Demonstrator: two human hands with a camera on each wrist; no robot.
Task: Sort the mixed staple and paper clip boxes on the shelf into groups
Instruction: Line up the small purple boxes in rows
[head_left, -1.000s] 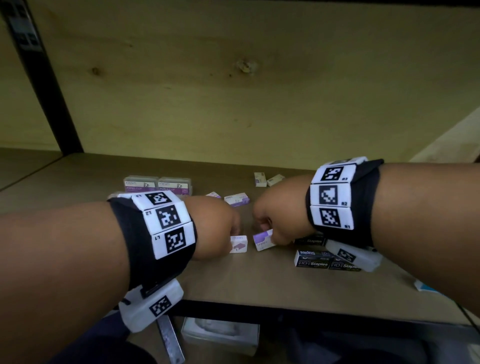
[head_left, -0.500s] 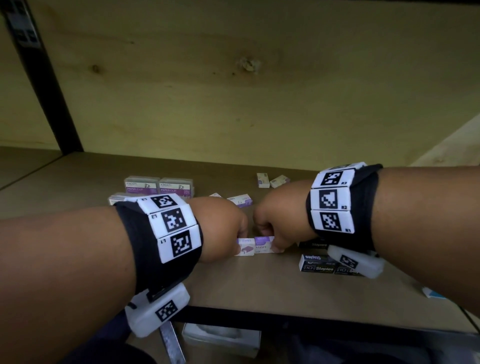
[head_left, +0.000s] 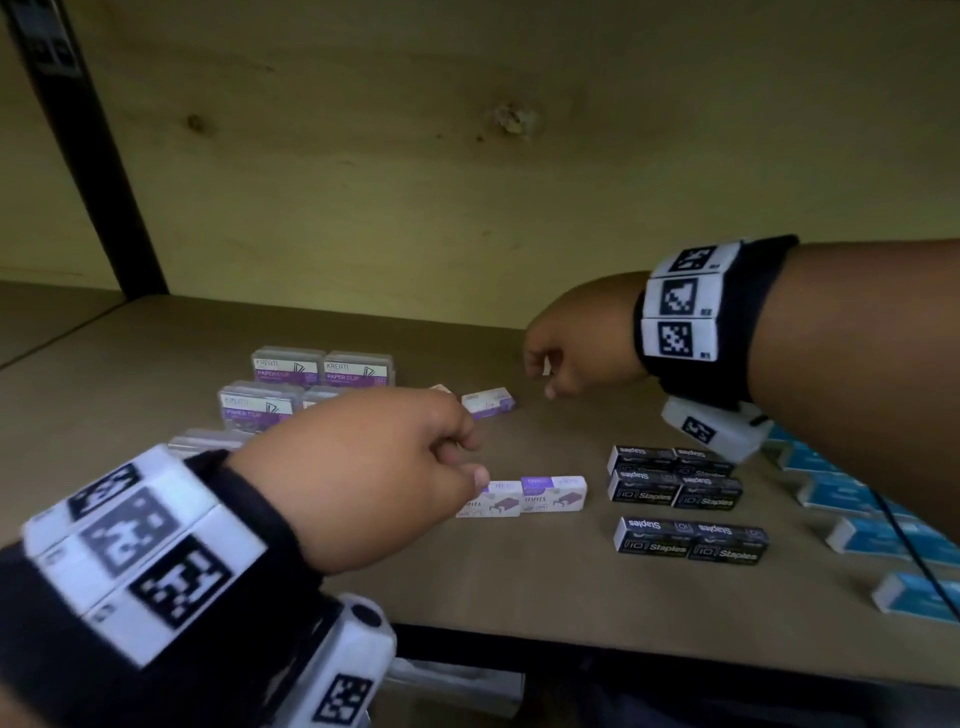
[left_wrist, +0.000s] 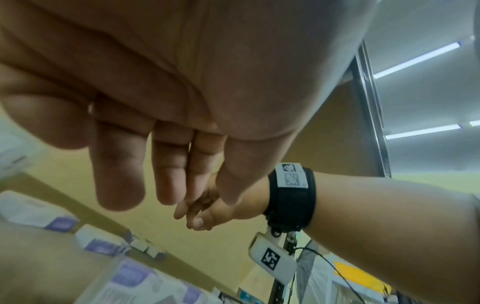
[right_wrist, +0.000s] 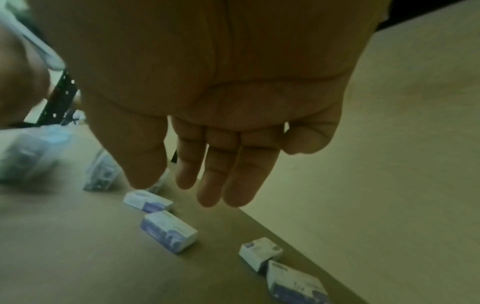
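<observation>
Half a second earlier both hands were together over the two white-and-purple staple boxes at the front middle of the shelf (head_left: 156, 332). Both hands have since left those boxes. The left hand (head_left: 363, 467) is now raised just left of the pair, fingers loosely curled and holding nothing; the left wrist view shows its fingers (left_wrist: 166, 164) relaxed and empty. The right hand (head_left: 576, 338) has moved to the back of the shelf, close to the rear wall. The right wrist view shows its fingers (right_wrist: 226, 170) extended and unloaded above two small white-and-purple boxes (right_wrist: 283, 265) lying against the wall. In the head view a small pale patch shows at the fingers; what it is cannot be determined.

The paired staple boxes (head_left: 522, 498) lie flat and touch side by side, printed faces up, each showing a stapler graphic and the word STAPLES. A further white-and-purple box (head_left: 488, 402) lies apart behind them, between the two hands.

The paper clip boxes (head_left: 319, 370) are clear plastic cases with purple labels, grouped at the left rear in rows, partly hidden by the left hand. The black staple boxes (head_left: 685, 499) are grouped at right of centre in rows of two, touching. The blue boxes (head_left: 872, 535) lie at the right edge, partly hidden by the right forearm.
</observation>
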